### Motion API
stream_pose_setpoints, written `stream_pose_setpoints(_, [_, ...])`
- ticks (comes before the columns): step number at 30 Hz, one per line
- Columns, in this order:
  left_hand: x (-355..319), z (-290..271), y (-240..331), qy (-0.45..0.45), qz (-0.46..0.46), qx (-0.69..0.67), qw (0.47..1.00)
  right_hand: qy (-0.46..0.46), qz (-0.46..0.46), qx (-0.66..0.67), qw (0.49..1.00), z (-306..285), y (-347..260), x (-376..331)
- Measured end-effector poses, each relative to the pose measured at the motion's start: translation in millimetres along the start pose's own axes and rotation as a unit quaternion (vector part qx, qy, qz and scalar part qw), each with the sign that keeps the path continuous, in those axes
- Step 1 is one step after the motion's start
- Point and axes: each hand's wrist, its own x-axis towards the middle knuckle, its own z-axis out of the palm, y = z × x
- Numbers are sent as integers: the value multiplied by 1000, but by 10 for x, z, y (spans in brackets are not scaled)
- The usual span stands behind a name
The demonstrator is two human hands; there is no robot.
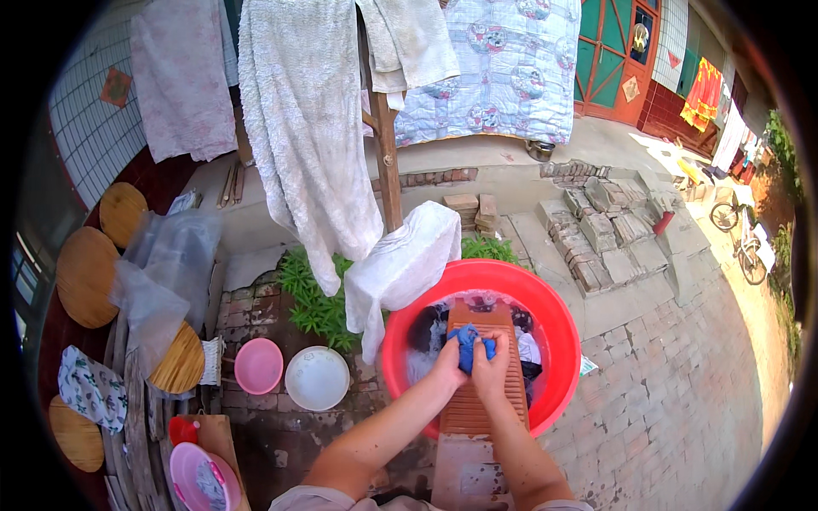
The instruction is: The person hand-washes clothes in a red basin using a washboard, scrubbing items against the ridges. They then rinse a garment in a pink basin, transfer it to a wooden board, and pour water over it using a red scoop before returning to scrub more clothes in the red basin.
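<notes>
Both my hands meet over a brown ridged washboard [504, 375], gripping a bunched-up blue cloth [467, 337] between them. My left hand [449, 364] is closed on the cloth's left side. On its right side, my right hand [491, 368] is closed too. The washboard leans in a large red basin [562, 341], its lower end sticking out over the near rim. Inside the basin, sudsy water and dark clothes [422, 328] lie left of the board, and a white cloth [527, 347] with dark pieces lies to its right.
White towels [298, 128] hang from a wooden post [388, 170] close beyond the basin. A pink basin [258, 366] and a white basin [318, 378] stand left on the bricks, near green plants [319, 294]. Farther left is a pink tub [204, 477]. Stacked bricks [605, 226] lie at right.
</notes>
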Motion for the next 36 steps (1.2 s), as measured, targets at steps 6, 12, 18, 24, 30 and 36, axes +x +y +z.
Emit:
stream_pose_setpoints(6, [-5, 219, 18, 20, 375, 394, 839, 52, 400, 599, 692, 141, 1075, 223])
stream_pose_setpoints(12, [-103, 552, 70, -172, 479, 673, 537, 42, 460, 512, 724, 1, 890, 300])
stream_pose_setpoints(18, [50, 479, -151, -167, 362, 730, 556, 29, 482, 473, 737, -9, 867, 262])
stream_pose_setpoints(24, [119, 195, -94, -148, 301, 712, 617, 10, 504, 391, 770, -207, 574, 42])
stream_pose_setpoints(30, [-201, -455, 395, -91, 177, 624, 756, -119, 439, 276, 847, -285, 1173, 61])
stream_pose_setpoints(36, [-1837, -1246, 1674, 99, 161, 330, 925, -166, 402, 74, 897, -45, 403, -46])
